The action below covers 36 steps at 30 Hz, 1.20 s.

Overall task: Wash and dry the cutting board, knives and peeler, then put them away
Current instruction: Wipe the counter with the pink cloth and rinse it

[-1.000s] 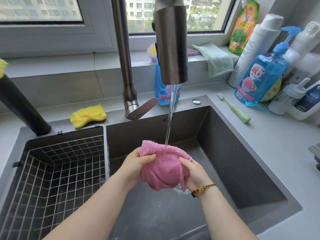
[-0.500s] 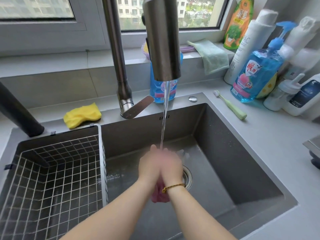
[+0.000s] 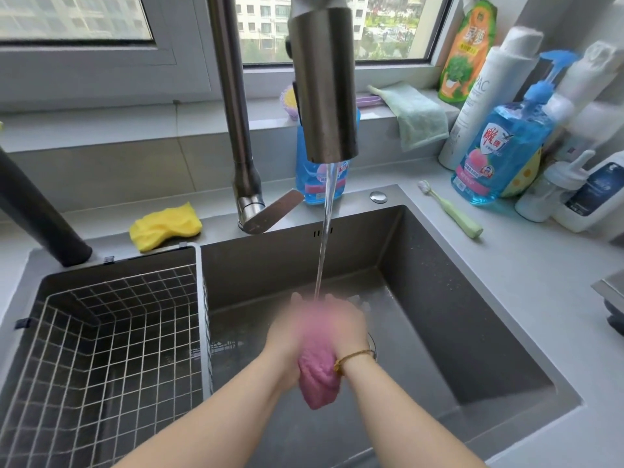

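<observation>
Both my hands hold a wet pink cloth (image 3: 319,376) low in the grey sink (image 3: 472,298), under the water running from the steel faucet head (image 3: 324,89). My left hand (image 3: 287,336) grips the cloth from the left and my right hand (image 3: 347,325), with a gold bracelet at the wrist, grips it from the right. The hands are motion-blurred and pressed together. The cloth's tail hangs below my wrists. No cutting board, knife or peeler is in view.
A wire drying basket (image 3: 101,349) fills the sink's left part. A yellow sponge (image 3: 165,226) lies behind it. Soap bottles (image 3: 499,146), a green toothbrush (image 3: 452,211) and a green cloth (image 3: 415,113) crowd the back right. A black handle (image 3: 37,211) leans at left.
The cloth was held spread out under the stream, then bunched between both hands and lowered into the sink. More of its tail now shows below my wrists.
</observation>
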{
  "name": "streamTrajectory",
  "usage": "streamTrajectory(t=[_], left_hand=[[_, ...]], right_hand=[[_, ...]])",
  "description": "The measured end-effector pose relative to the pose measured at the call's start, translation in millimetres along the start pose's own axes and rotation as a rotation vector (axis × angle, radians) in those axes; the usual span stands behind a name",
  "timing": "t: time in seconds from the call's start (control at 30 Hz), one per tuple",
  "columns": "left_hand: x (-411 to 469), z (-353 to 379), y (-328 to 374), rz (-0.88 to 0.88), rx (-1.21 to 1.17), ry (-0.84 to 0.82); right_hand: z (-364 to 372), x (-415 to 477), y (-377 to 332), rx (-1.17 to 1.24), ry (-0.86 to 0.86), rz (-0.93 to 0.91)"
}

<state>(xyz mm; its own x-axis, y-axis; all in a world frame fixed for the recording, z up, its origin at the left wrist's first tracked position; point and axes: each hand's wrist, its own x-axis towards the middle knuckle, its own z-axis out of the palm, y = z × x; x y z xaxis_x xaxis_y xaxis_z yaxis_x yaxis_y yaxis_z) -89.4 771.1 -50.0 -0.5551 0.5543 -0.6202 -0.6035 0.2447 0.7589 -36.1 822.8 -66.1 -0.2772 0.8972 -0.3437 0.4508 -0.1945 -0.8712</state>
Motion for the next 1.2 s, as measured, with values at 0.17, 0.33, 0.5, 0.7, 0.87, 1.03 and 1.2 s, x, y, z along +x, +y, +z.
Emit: streamTrajectory(t=[0.17,0.33,0.5,0.7,0.87,1.03,1.2], left_hand=[[14,-26,3,-0.012,0.064,0.022],[2,-32,-3,0.155,0.146,0.006],[-1,-22,-1,0.126,0.083,-0.211],[5,-23,10,0.025,-0.141,-0.193],[-5,-27,21,-0.100,-0.236,-0.313],[-11,-29,19,-0.180,-0.142,-0.375],[4,-23,1,0.041,0.117,-0.006]], right_hand=[[-17,4,-1,0.273,-0.058,0.115],[-19,-8,-14,0.186,-0.171,-0.055],[-9,-19,-11,0.075,-0.491,-0.163],[-29,-12,-15,0.318,-0.528,-0.044],[-27,18,5,0.196,-0.302,0.153],[-13,14,5,0.381,-0.421,0.376],[-13,7,-7,0.276,0.051,0.074]])
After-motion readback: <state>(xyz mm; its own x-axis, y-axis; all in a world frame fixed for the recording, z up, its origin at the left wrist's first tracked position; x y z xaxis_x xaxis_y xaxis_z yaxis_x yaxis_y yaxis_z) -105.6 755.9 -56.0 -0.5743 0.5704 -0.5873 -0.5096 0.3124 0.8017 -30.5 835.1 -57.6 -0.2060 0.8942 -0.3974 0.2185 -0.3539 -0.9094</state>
